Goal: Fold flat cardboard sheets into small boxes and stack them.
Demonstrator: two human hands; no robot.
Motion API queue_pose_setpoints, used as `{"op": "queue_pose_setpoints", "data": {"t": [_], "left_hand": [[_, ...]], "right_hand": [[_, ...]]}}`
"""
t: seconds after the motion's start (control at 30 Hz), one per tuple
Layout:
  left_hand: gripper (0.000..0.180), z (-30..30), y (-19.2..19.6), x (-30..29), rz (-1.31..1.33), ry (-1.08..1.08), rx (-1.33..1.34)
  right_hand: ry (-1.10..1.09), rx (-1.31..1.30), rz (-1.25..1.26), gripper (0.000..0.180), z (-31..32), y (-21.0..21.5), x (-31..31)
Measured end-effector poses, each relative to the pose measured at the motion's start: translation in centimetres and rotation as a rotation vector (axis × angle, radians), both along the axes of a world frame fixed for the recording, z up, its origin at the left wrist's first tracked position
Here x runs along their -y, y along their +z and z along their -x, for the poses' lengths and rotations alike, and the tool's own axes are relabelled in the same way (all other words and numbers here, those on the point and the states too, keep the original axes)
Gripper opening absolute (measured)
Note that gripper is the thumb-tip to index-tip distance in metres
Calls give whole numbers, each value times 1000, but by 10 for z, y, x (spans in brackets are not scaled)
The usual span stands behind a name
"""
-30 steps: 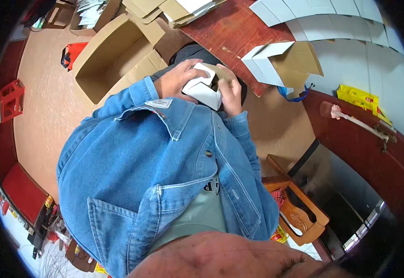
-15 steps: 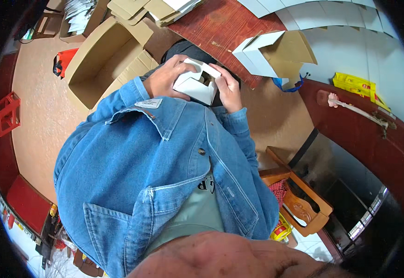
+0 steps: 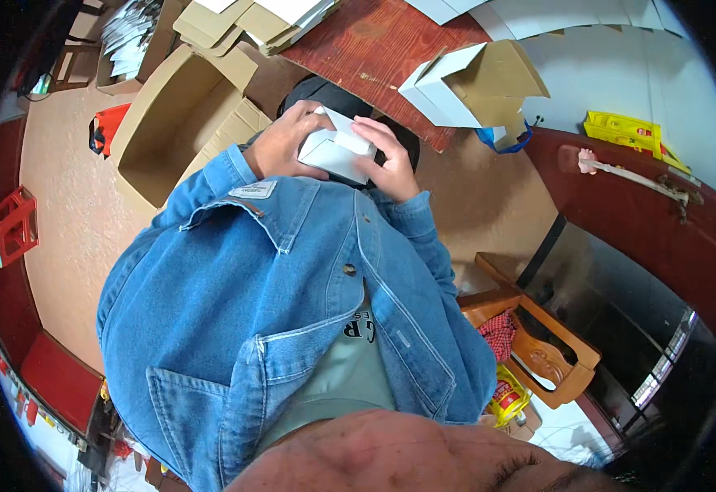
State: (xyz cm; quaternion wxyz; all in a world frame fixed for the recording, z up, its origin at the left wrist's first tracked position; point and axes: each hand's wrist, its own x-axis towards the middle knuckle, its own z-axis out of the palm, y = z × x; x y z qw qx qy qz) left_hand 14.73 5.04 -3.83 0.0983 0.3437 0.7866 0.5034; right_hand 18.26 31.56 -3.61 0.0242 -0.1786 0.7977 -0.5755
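A small white cardboard box (image 3: pixel 335 154) is held in front of my chest, above my dark-trousered lap. My left hand (image 3: pixel 287 144) wraps round its left side, thumb toward me and fingers over the far edge. On the right side my right hand (image 3: pixel 392 161) presses the box, its fingers lying along the top edge and its thumb lower down. The top of the box now looks covered by its flaps. Its underside and the left fingertips are hidden.
Left of my hands stands a large open brown carton (image 3: pixel 157 135). Ahead is a red wooden table (image 3: pixel 374 45) with flattened cardboard (image 3: pixel 247 25) and an open white box (image 3: pixel 448 86) at its corner. A wooden chair (image 3: pixel 538 344) stands at my right, and a red plastic stool (image 3: pixel 15 225) far left.
The box's open top has been folded over, covering the hole. My right hand's fingers have shifted onto the box's right end. The whole view has moved slightly.
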Motion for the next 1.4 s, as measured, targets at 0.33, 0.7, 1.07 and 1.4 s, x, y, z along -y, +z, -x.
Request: {"op": "queue_pose_setpoints", "data": {"t": [0.33, 0.7, 1.07, 1.4], "left_hand": [[100, 2, -18, -2, -52, 8, -48], [102, 0, -13, -2, -72, 21, -48], [119, -5, -20, 1, 26, 64, 54], [131, -3, -19, 13, -25, 45, 206]], "right_hand": [[-107, 147, -121, 54, -1, 12, 13], [-143, -38, -403, 56, -2, 7, 21], [12, -11, -364, 99, -17, 7, 5], [-413, 419, 479, 64, -16, -20, -12]]}}
